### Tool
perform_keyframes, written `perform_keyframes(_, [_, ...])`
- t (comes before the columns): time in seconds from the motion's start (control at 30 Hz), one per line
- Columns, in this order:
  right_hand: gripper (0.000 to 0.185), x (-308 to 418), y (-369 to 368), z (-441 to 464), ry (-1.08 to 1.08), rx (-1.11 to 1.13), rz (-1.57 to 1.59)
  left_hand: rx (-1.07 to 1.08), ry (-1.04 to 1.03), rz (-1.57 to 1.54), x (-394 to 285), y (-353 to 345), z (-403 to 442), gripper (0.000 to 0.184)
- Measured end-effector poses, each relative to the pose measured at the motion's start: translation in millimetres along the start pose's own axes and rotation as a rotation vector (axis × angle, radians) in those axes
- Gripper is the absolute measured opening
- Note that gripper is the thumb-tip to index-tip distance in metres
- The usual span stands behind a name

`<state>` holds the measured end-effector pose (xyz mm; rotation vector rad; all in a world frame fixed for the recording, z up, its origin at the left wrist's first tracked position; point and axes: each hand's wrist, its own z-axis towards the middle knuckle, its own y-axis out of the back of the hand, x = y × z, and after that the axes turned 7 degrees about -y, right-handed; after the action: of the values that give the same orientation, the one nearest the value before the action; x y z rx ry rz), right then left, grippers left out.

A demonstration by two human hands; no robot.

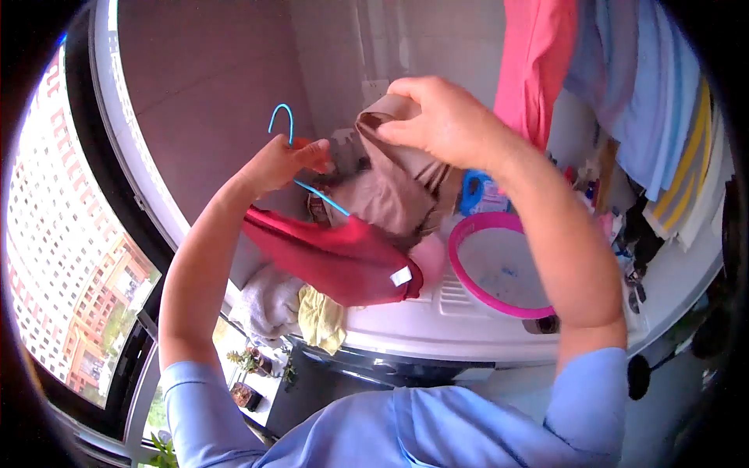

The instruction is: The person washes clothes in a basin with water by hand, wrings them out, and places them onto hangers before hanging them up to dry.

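My left hand (285,162) is closed round a light-blue clothes hanger (321,196), just below its hook. From the hanger hangs a dark red garment (335,257) with a white label near its lower right edge. A little higher and to the right, my right hand (425,117) pinches the top edge of a beige garment (390,191). This garment droops behind the hanger, and its lower part is hidden by the red one.
A white basin with a pink rim (460,269) stands on the white counter beside a blue-handled item (474,193). A grey towel (273,300) and a yellow cloth (321,320) lie at left. Clothes (538,70) hang at right; a window (70,234) is left.
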<state>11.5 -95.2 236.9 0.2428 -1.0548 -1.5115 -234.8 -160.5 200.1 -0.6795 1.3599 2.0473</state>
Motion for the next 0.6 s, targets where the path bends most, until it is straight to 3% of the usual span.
perform_keyframes(0.07, [0.034,25.9,18.0,10.9,-0.12,-0.012,-0.554,-0.033,-0.08,0.056,9.8,6.2,1.1,0.048])
perform_keyframes(0.13, [0.047,46.9,22.9,26.5,-0.436,0.35,-0.546,-0.03,-0.141,0.117,16.7,11.3,0.5,0.047])
perform_keyframes(0.17, [0.061,36.1,19.7,37.3,-0.488,0.423,-0.403,-0.023,-0.151,0.121,15.5,11.9,-1.2,0.046])
perform_keyframes(0.3, [0.077,-10.1,8.0,50.1,-0.352,0.527,0.421,-0.083,-0.178,0.005,-12.7,-2.1,-16.0,0.043])
perform_keyframes(0.4, [0.077,-7.5,26.7,40.5,-0.252,0.478,0.39,-0.082,-0.22,-0.051,-9.6,-2.5,-16.0,0.047])
perform_keyframes(0.53, [0.058,7.2,21.6,31.2,-0.247,0.66,-0.079,0.084,-0.254,-0.152,-5.6,-1.2,-11.2,0.048])
perform_keyframes(0.57, [0.042,10.1,15.3,28.4,-0.227,0.654,-0.097,0.135,-0.291,-0.194,1.8,-5.3,-3.7,0.047])
perform_keyframes(0.6, [0.038,12.8,10.9,28.4,-0.134,0.635,-0.103,0.189,-0.33,-0.235,4.2,-8.5,0.7,0.046])
